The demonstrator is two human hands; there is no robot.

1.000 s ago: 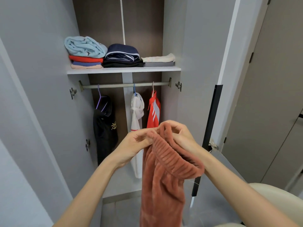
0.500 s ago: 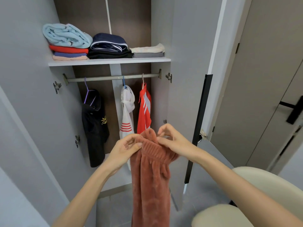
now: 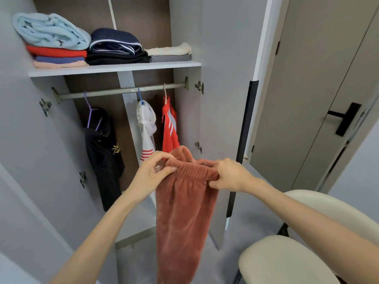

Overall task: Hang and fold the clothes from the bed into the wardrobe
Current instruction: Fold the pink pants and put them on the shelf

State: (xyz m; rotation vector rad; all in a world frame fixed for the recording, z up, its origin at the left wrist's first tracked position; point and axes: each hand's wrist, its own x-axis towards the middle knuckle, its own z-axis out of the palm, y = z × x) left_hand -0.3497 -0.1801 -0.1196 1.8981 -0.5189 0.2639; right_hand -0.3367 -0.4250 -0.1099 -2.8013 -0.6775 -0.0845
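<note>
A pair of rust-brown fleece trousers with a gathered elastic waistband (image 3: 184, 212) hangs in the air in front of the open wardrobe (image 3: 221, 48), lower than its rail. The left grip (image 3: 151, 173) pinches one end of the waistband between thumb and fingers. The right grip (image 3: 231, 175) is clenched round the other end, so the band runs between them and the legs drop straight down out of view.

Behind the trousers, three garments hang from a grey metal rail (image 3: 123, 90). They are a black top with a small yellow motif (image 3: 102, 152) on a purple hanger, a white hooded top with red stripes (image 3: 146, 124) on a blue hanger, and a red top with white stripes (image 3: 170, 128).

Above the rail, a pale grey shelf (image 3: 114, 68) carries three stacks of folded clothes. On the left a light blue fleece (image 3: 49, 30) tops red, blue and pink pieces. In the middle a navy garment with white piping (image 3: 114, 41) lies on black ones. On the right a cream cloth (image 3: 170, 50) rests on a grey one.

The wardrobe has a brown back panel, and its grey doors stand open on either side. The right door has a black strip (image 3: 244, 140) along its edge. A cream rounded chair (image 3: 287, 261) stands at the lower right on the grey tiled floor (image 3: 139, 263). Beyond it is a grey-brown room door with a black lever handle (image 3: 346, 119).
</note>
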